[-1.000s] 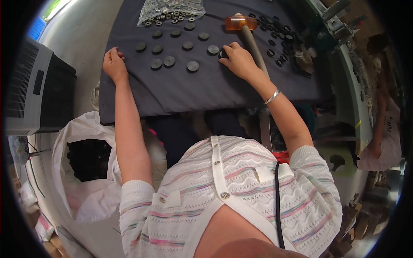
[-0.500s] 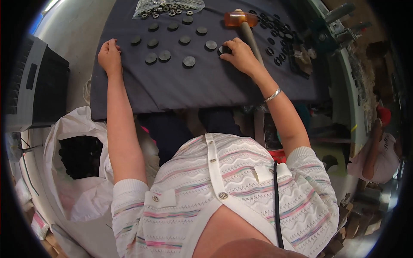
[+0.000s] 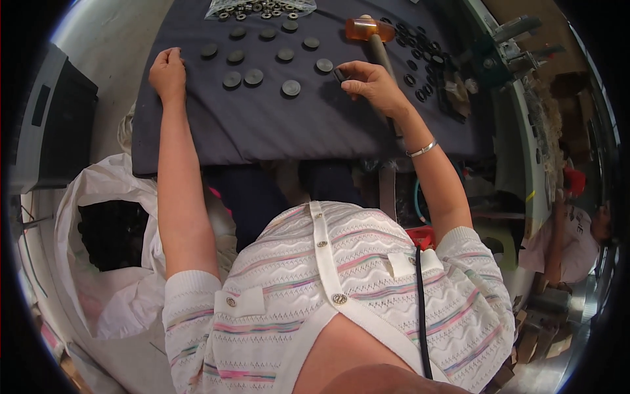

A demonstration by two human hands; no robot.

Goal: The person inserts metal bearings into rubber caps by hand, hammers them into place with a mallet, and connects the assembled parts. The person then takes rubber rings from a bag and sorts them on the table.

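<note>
Pinched between the thumb and fingers of my right hand (image 3: 369, 85) is a dark round disc (image 3: 339, 75), tilted on edge just above the cloth. Several similar grey discs lie flat in loose rows to its left; the closest is a grey disc (image 3: 324, 65), and another disc (image 3: 291, 88) sits nearer to me. My left hand (image 3: 168, 75) rests at the left side of the cloth-covered table (image 3: 275, 134), its fingers pressed together. What it holds, if anything, is hidden. Under my right wrist passes the handle of a mallet with an amber head (image 3: 369, 29).
A clear bag of small metal bearings (image 3: 259, 9) lies at the far edge. Several black rings (image 3: 410, 80) spread over the right side beside a green machine (image 3: 495, 52). A white sack (image 3: 125, 299) with black contents stands at lower left. Another person (image 3: 567, 243) is at far right.
My right hand has raised the dark disc off the cloth and tipped it on edge. My left hand stays by the table's left side, and the whole view has shifted slightly.
</note>
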